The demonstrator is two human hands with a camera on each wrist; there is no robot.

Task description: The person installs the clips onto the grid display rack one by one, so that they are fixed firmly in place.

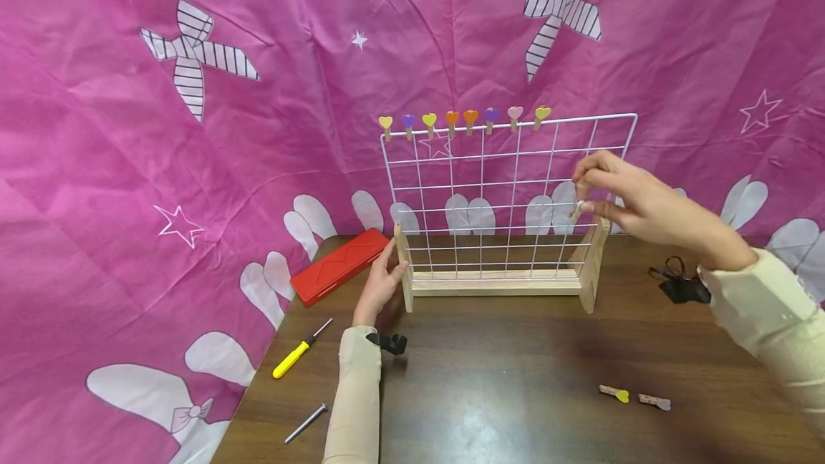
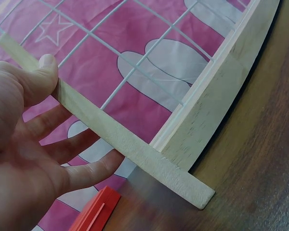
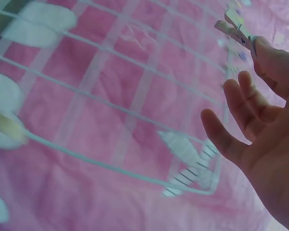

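A white wire grid [image 1: 483, 183] stands upright in a wooden stand [image 1: 496, 283]. Along the left and middle of its top bar sits a row of several heart clothespins [image 1: 452, 120], in yellow, purple, orange and pink. My left hand [image 1: 382, 281] holds the stand's left upright [image 2: 111, 130], thumb on one side and fingers on the other. Between the thumb and index finger of my right hand [image 1: 628, 195] is a small wooden clothespin [image 3: 235, 30], held in front of the grid's right part. Its front end is mostly hidden by the fingertips.
A yellow clothespin [image 1: 614, 394] and a pale one [image 1: 654, 402] lie at the table's front right. Left of the stand are a red case [image 1: 338, 267], a yellow-handled screwdriver [image 1: 301, 349] and a metal bolt [image 1: 306, 423]. A pink curtain [image 1: 290, 127] hangs behind.
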